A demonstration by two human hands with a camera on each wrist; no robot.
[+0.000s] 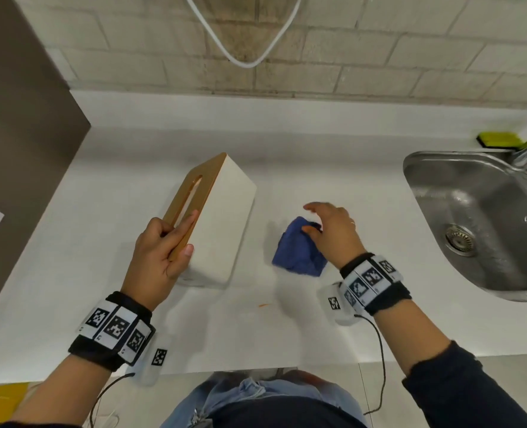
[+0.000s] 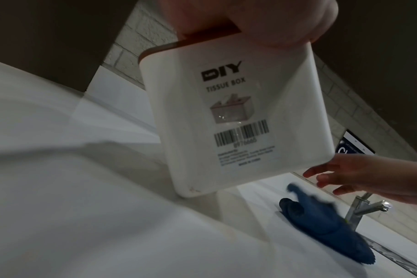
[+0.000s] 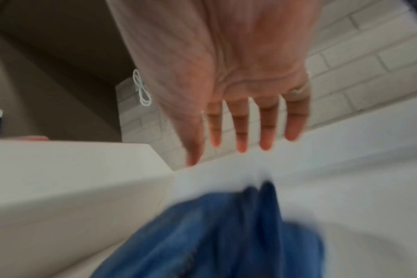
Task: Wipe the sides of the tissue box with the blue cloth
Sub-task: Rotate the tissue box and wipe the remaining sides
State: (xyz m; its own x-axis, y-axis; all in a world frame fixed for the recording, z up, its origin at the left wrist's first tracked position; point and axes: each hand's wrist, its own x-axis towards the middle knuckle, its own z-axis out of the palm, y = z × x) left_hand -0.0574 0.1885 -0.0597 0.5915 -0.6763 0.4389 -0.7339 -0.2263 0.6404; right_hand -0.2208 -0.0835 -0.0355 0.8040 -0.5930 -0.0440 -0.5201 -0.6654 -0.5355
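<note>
The white tissue box (image 1: 222,217) with a wooden slotted lid stands tilted on the counter, lid turned to the left. My left hand (image 1: 166,242) grips its near end, fingers curled over the lid edge. Its labelled end face (image 2: 236,116) fills the left wrist view. The crumpled blue cloth (image 1: 297,248) lies on the counter right of the box, also in view as the cloth (image 2: 321,229) and the cloth (image 3: 214,235). My right hand (image 1: 327,230) hovers just above the cloth with fingers (image 3: 240,129) straight and spread, holding nothing.
A steel sink (image 1: 472,223) with a tap (image 2: 360,208) is set in the counter at the right, a green sponge (image 1: 500,140) behind it. A brown cabinet side (image 1: 18,134) stands at the left. A white cable (image 1: 243,35) hangs on the brick wall.
</note>
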